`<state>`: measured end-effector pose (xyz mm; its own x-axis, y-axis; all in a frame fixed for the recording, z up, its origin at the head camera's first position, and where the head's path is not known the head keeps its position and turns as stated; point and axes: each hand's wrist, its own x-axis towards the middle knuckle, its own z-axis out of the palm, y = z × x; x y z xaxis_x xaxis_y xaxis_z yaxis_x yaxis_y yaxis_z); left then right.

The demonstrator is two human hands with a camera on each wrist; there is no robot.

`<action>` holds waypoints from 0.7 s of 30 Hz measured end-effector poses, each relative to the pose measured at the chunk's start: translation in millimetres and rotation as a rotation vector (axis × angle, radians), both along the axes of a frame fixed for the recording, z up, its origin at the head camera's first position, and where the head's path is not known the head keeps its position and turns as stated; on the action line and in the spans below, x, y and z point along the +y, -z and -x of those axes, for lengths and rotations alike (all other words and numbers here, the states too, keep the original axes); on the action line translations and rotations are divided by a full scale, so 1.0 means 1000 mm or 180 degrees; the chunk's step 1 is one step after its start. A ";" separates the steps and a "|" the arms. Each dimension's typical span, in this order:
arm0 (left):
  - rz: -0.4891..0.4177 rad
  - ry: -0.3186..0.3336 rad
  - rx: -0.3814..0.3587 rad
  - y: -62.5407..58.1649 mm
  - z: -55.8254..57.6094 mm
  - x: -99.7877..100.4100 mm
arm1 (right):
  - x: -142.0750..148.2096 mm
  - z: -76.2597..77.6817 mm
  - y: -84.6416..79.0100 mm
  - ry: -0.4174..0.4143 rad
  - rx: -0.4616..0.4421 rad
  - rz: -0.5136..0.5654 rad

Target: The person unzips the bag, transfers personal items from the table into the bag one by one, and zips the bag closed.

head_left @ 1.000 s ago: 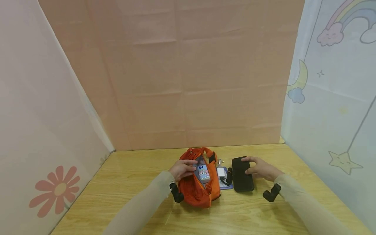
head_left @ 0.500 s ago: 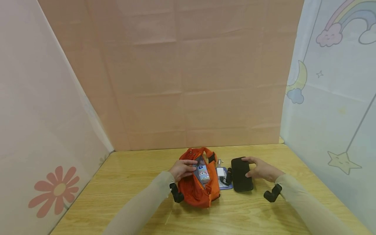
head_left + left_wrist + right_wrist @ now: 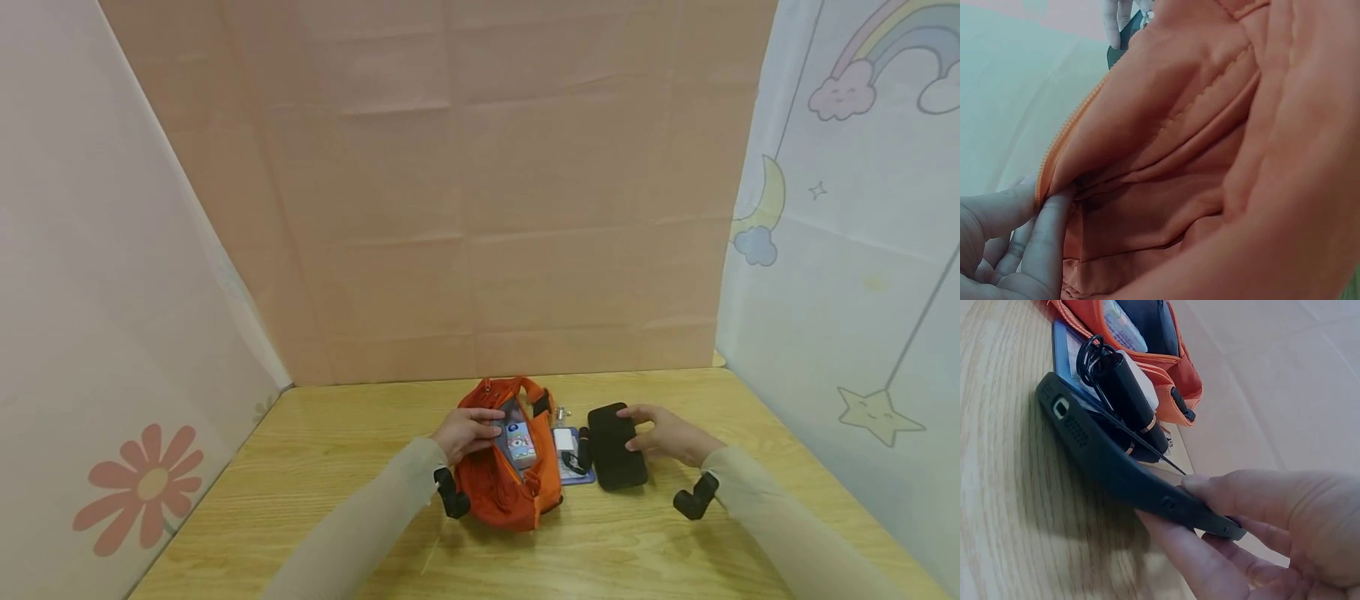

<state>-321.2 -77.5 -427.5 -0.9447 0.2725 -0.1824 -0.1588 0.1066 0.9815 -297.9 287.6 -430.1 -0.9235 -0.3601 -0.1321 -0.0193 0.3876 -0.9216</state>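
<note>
An orange waist bag (image 3: pixel 491 500) lies on the table with its zipped mouth spread. My left hand (image 3: pixel 467 433) pinches the bag's near-left zip edge between thumb and fingers; the left wrist view shows the zipper (image 3: pixel 1063 144) beside them. Inside the mouth sits a small printed packet (image 3: pixel 520 443). To the right, a smartphone in a black case (image 3: pixel 615 450) is gripped along its right edge by my right hand (image 3: pixel 671 435). In the right wrist view the phone (image 3: pixel 1116 469) is tilted, thumb on one face and fingers beneath. Its lower end is close to the table.
Between bag and phone lie a blue-edged card holder (image 3: pixel 577 477) with a metal clip (image 3: pixel 561 412), a white block (image 3: pixel 563 440), and a black tube with a gold band (image 3: pixel 1125 387) beside a coiled black cable (image 3: pixel 1089 362). Cloth walls (image 3: pixel 480 208) enclose the wooden table (image 3: pixel 360 417).
The phone has shifted slightly left towards the black tube and tilted a little in my right hand. My left hand and the bag have stayed put.
</note>
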 end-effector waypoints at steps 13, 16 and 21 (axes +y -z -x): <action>0.0018 0.0000 -0.0013 0.000 0.001 0.000 | 0.008 0.000 0.002 -0.0161 -0.0092 0.0136; 0.0029 0.0004 -0.0011 0.000 0.001 0.000 | 0.008 0.000 0.003 -0.0094 -0.0088 0.0195; 0.0041 0.0010 -0.0009 -0.001 0.000 0.000 | 0.007 -0.001 0.006 0.0067 -0.0059 0.0231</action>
<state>-321.5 -77.9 -426.8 -0.9433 0.2731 -0.1886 -0.1613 0.1196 0.9796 -296.7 294.5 -436.0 -0.9286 -0.3498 -0.1237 0.0057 0.3200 -0.9474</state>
